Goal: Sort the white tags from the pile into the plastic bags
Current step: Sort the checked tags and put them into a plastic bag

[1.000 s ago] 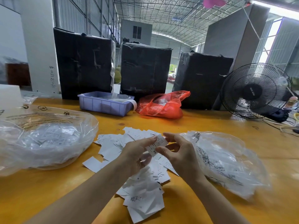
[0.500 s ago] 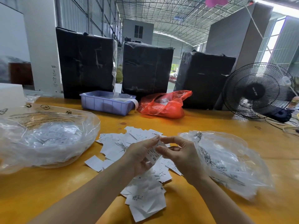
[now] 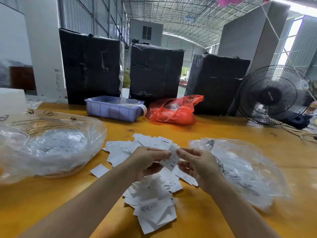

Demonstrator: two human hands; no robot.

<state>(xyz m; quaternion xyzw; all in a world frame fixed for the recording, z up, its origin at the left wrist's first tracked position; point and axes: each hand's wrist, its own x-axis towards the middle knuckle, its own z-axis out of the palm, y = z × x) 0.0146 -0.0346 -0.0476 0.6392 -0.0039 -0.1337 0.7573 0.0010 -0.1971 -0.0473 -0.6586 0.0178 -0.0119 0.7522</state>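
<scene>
A pile of white tags [image 3: 151, 198] lies spread on the yellow table [image 3: 197, 133] in front of me. Above it, my left hand [image 3: 147, 160] and my right hand [image 3: 199, 167] both pinch one white tag [image 3: 171, 160] marked XS between thumb and fingertips. A clear plastic bag [image 3: 49, 146] holding tags marked XL sits at the left. A second clear plastic bag [image 3: 243, 170] with tags lies at the right, just beyond my right hand.
A blue plastic bin [image 3: 111, 110] and a red plastic bag [image 3: 173, 112] sit behind the pile. Three black wrapped boxes [image 3: 154, 73] line the table's back. A black fan [image 3: 272, 95] stands at the right, with cables beside it.
Both hands kept hold of the same tag and turned it over the pile, so its XS mark now faces me. The bags and pile have not moved.
</scene>
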